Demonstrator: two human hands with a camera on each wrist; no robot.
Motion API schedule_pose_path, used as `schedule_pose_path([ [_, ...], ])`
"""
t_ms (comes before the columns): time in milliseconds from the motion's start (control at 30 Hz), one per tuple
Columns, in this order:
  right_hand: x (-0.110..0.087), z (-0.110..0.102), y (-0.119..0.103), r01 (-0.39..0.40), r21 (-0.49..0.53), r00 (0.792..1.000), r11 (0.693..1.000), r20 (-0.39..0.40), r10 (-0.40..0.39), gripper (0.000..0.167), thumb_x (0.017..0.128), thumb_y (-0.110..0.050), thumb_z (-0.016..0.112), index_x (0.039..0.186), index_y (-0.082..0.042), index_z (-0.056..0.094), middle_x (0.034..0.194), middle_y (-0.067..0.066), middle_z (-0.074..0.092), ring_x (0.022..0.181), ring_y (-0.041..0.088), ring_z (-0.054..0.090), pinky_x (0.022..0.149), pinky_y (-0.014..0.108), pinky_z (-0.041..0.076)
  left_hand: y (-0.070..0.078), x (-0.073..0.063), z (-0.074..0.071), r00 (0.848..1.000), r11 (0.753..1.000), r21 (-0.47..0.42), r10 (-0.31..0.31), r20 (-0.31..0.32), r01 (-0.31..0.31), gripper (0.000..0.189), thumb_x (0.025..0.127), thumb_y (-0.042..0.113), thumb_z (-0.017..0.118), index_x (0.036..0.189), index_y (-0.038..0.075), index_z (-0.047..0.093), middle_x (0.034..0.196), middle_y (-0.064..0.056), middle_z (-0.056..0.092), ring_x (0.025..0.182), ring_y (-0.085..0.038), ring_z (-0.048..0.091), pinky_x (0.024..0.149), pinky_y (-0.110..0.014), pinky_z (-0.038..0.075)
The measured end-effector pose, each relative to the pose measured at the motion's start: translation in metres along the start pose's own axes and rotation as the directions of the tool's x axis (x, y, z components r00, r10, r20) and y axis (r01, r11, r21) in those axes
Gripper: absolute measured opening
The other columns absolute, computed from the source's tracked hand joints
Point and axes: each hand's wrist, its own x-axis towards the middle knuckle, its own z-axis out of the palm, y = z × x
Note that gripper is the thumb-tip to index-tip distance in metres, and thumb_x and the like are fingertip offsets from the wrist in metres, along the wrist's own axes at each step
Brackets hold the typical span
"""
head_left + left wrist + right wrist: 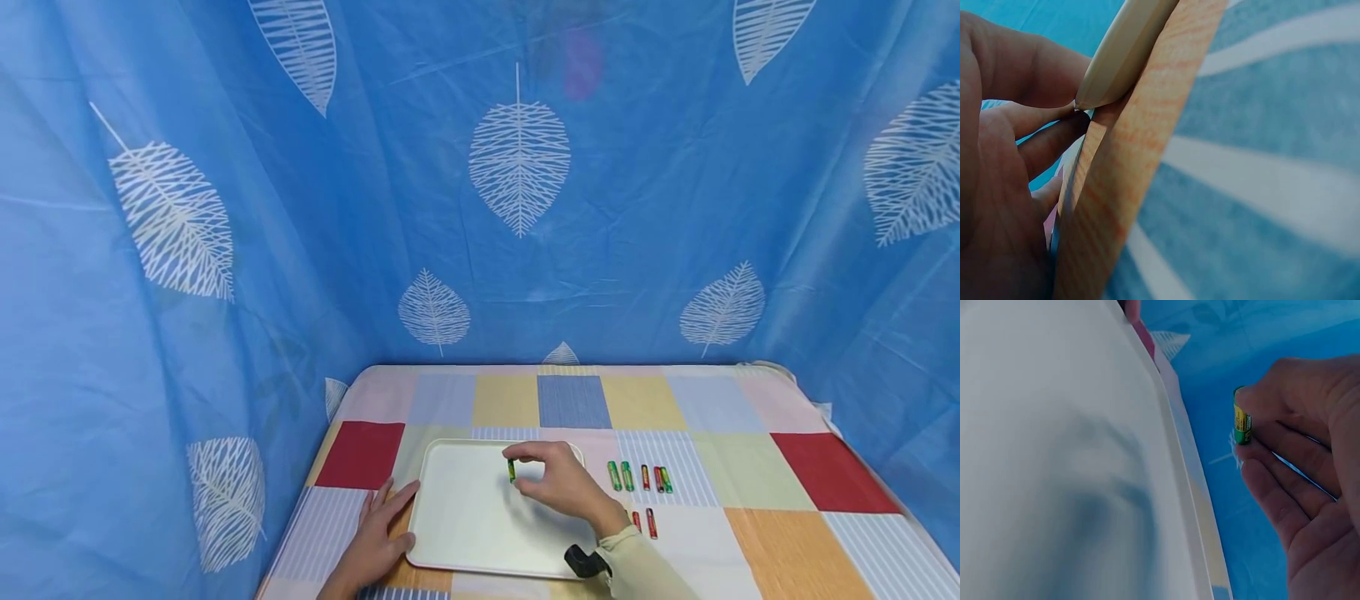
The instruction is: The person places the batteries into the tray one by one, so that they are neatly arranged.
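Your right hand (564, 482) pinches a green-and-yellow battery (512, 471) between thumb and fingertips, holding it near upright above the pale tray (457, 508), towards one o'clock from the tray's centre. Your left hand (381, 535) is spread, fingers loosely extended, touching the tray's rim between eight and nine o'clock. Past the tray towards three o'clock, red and green batteries (645, 477) lie in two rows on the patchwork-covered table (776, 542). At twelve o'clock hangs a blue curtain (615, 208) with white leaves.
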Motion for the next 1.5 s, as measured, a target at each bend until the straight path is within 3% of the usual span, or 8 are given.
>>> schedule_pose_path([
  [267,0.023,0.026,-0.013,-0.044,-0.001,0.997,0.999,0.063,0.044,0.042,0.089,-0.004,0.078,0.13,-0.009,0.079,0.129,0.002,0.081,0.115,0.026,0.078,0.101,0.044,0.064,0.001,0.002,-0.002,1.0,1.0,0.002,-0.015,-0.007,0.015,0.082,0.081,0.012,0.082,0.159,0.017,0.059,0.167,-0.025,0.049,0.165,-0.056,0.015,0.132,-0.075,-0.01],
  [667,0.049,0.073,-0.029,-0.027,-0.03,0.994,0.999,0.102,0.029,0.042,0.087,-0.004,0.079,0.129,-0.003,0.079,0.126,0.006,0.082,0.116,0.02,0.077,0.101,0.034,0.064,0.001,0.004,-0.002,0.999,0.999,0.01,-0.035,-0.007,0.035,0.083,0.082,0.012,0.082,0.161,0.018,0.057,0.169,-0.025,0.047,0.166,-0.054,0.014,0.133,-0.073,-0.009],
  [1100,0.063,0.114,-0.033,-0.062,-0.095,0.985,0.994,0.152,0.076,0.042,0.084,-0.005,0.082,0.126,-0.007,0.081,0.122,0.002,0.082,0.115,0.01,0.075,0.102,0.028,0.062,0.0,0.006,-0.002,1.0,1.0,-0.004,-0.007,0.003,0.007,0.082,0.08,0.009,0.082,0.159,0.016,0.059,0.166,-0.026,0.05,0.165,-0.057,0.014,0.131,-0.076,-0.01],
  [1500,0.068,0.135,-0.043,-0.07,-0.204,0.985,0.976,0.143,0.101,0.044,0.087,-0.006,0.086,0.129,-0.006,0.078,0.127,0.005,0.081,0.121,0.015,0.076,0.108,0.032,0.06,0.0,0.006,-0.003,1.0,1.0,-0.018,-0.02,0.004,0.02,0.08,0.08,0.006,0.08,0.157,0.013,0.061,0.165,-0.025,0.051,0.165,-0.056,0.013,0.131,-0.075,-0.011],
])
